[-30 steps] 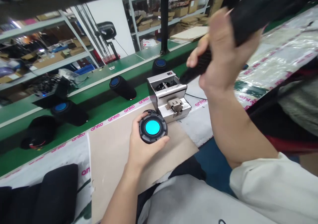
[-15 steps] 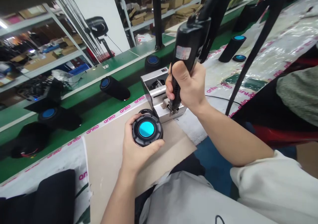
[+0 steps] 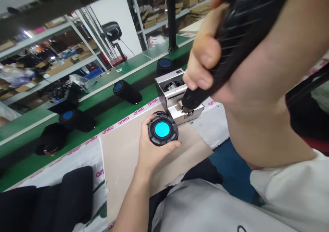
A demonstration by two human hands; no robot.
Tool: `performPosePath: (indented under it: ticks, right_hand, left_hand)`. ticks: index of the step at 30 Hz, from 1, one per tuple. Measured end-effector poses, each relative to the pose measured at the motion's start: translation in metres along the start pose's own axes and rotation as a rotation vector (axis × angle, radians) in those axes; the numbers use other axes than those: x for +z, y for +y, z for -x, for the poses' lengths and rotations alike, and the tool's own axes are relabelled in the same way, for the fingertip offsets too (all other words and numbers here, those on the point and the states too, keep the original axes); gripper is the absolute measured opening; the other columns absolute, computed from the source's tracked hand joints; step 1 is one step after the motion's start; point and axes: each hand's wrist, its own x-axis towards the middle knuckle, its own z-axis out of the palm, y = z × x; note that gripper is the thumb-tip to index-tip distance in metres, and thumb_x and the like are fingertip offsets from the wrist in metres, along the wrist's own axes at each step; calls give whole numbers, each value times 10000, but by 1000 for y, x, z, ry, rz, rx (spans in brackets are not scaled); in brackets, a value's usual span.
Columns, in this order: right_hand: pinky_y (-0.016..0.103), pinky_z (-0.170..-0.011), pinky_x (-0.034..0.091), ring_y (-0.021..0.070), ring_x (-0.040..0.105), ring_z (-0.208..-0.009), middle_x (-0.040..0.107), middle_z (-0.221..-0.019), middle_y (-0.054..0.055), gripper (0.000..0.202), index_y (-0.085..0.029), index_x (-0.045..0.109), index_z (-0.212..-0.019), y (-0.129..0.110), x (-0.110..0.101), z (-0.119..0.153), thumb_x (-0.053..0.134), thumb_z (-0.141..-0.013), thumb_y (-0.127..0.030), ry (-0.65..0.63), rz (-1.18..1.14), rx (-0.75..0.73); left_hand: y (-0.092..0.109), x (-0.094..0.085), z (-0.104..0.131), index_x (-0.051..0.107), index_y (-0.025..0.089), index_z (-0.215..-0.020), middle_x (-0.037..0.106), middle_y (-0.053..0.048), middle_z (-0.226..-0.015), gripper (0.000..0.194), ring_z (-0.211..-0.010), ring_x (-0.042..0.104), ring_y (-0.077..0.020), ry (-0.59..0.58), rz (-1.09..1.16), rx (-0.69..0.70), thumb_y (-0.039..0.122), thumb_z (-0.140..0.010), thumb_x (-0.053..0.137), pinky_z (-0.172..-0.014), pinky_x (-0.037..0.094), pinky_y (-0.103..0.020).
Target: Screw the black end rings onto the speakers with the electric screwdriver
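Observation:
My left hand (image 3: 151,149) is closed around the side of a black cylindrical speaker (image 3: 168,141), its round end with a shiny blue disc facing up. The speaker is above the brown cardboard sheet (image 3: 123,163). Wrapped around a black electric screwdriver (image 3: 236,43), my right hand (image 3: 205,60) is large and close to the camera. The screwdriver leans, its nose down at the front of a silver screw feeder (image 3: 171,95). The bit's very tip is too small to make out.
Behind the cardboard runs a green conveyor belt (image 3: 102,105) carrying several black speakers, one of them (image 3: 128,91) lying on its side. Black padded pieces (image 3: 74,194) lie at the lower left. A dark post (image 3: 171,19) rises beyond the feeder, before shelves of boxes.
The screwdriver has tilted from near upright, its upper part swinging toward the camera with my right hand. Its nose stays at the feeder. My left hand keeps the speaker; the whole view shifts slightly.

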Motion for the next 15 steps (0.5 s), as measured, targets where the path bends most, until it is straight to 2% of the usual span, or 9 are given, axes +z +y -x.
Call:
performPosePath:
  ticks: [2, 4, 7, 9, 12, 15]
  right_hand:
    - [310, -346, 326, 105, 456, -457, 433, -597, -35, 710, -233, 531, -718, 15, -3, -1, 745, -806, -904, 29, -51, -103]
    - [344, -328, 287, 127, 464, -428, 432, -569, -30, 675, -226, 590, -719, 42, -16, -1, 897, -717, -827, 134, 7, -162]
    - [341, -334, 283, 133, 444, -379, 512, -544, -38, 545, -242, 631, -811, 82, -39, 2, 882, -825, -726, 159, 66, -103]
    - [332, -350, 295, 131, 463, -388, 551, -555, -46, 526, -251, 627, -844, 99, -50, 3, 888, -819, -707, 142, 67, -64]
    - [321, -358, 268, 111, 425, -381, 520, -514, -57, 648, -252, 573, -812, 111, -55, 3, 880, -734, -817, 141, 82, -13]
    - [309, -358, 290, 107, 431, -392, 527, -529, -55, 690, -242, 544, -809, 113, -56, 7, 858, -740, -852, 117, 73, 11]
  left_hand:
    - [1, 0, -1, 588, 234, -1385, 720, -152, -1408, 968, -1267, 751, -353, 6, -3, 2, 610, -611, 1031, -1078, 608, -468]
    - [3, 1, -1, 593, 233, -1367, 730, -148, -1390, 945, -1247, 759, -344, 12, -13, 10, 585, -610, 1036, -1063, 614, -460]
    - [5, 2, -1, 594, 232, -1350, 731, -148, -1375, 931, -1230, 762, -343, 22, -38, 25, 613, -616, 1022, -1048, 619, -458]
    - [4, 2, -1, 590, 235, -1354, 725, -147, -1375, 929, -1228, 757, -343, 33, -58, 32, 657, -634, 999, -1042, 618, -456]
    - [3, 1, 0, 585, 237, -1362, 712, -146, -1384, 923, -1239, 747, -342, 39, -93, 47, 680, -655, 981, -1045, 612, -452]
    - [2, 1, 1, 587, 236, -1350, 708, -145, -1381, 916, -1241, 743, -344, 46, -110, 64, 691, -656, 975, -1048, 610, -455]
